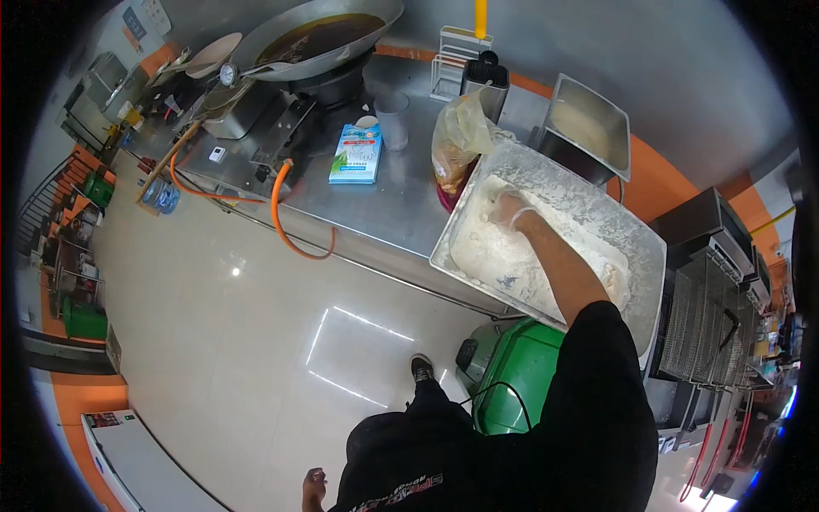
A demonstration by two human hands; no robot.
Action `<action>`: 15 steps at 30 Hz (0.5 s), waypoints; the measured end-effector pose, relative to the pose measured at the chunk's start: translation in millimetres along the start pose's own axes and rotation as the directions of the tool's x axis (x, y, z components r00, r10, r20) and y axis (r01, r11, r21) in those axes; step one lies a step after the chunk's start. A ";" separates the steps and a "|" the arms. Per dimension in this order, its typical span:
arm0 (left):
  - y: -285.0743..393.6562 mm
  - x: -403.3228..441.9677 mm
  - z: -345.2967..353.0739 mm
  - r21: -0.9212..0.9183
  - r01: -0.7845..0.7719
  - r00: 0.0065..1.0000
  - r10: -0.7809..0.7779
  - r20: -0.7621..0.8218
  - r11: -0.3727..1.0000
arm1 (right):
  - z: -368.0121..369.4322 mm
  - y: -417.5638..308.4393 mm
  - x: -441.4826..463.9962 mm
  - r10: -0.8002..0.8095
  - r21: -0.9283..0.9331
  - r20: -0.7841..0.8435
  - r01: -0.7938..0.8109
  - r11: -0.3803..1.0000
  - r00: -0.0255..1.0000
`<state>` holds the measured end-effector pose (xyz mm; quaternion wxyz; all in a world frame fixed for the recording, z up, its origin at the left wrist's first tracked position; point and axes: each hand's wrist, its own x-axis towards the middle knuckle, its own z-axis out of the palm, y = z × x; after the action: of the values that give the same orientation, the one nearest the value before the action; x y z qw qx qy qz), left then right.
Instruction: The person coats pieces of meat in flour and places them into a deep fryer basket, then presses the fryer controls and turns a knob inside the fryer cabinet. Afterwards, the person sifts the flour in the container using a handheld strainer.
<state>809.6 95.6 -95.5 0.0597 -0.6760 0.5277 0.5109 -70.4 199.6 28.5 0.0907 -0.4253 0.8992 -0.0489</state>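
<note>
My right hand [508,210], in a thin clear glove dusted with white, reaches into a large metal tray [646,247] of white flour-like powder [486,253]. Its fingers are partly sunk in the powder, so whether they grip anything is hidden. Small lumps show in the powder on the tray's right side. My left hand [315,486] hangs low beside my body, bare, its fingers curled in and nothing visible in them. Just left of the tray stands a plastic bag [461,132] with brownish contents, in a dark red container [450,198].
A large wok [388,17] of dark oil stands at the back left. On the steel counter [401,200] are a blue-white box [356,154] and a clear plastic cup [392,119]. A deep metal pan [589,128] sits behind the tray, wire fry baskets [704,320] right, a green bin [516,375] below.
</note>
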 end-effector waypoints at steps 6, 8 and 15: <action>-5.9 -1.7 -1.1 0.042 -0.037 0.999 0.037 -0.007 0.998 | 11.8 3.1 0.9 -0.034 -0.011 -0.167 0.033 0.999 0.985; -10.7 -3.2 -0.7 -0.035 -0.019 0.999 0.017 -0.037 0.999 | -16.8 -26.0 -16.4 -0.055 0.083 -0.128 0.066 0.994 0.990; 20.9 -21.5 0.0 0.154 -0.099 0.995 0.094 0.040 0.983 | 23.4 -41.6 -31.0 -0.200 -0.147 -0.060 0.189 0.971 0.978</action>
<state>795.1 100.5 -69.7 0.0963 -0.6345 0.5971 0.4812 -14.9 197.0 16.3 0.0218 -0.5145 0.8571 -0.0098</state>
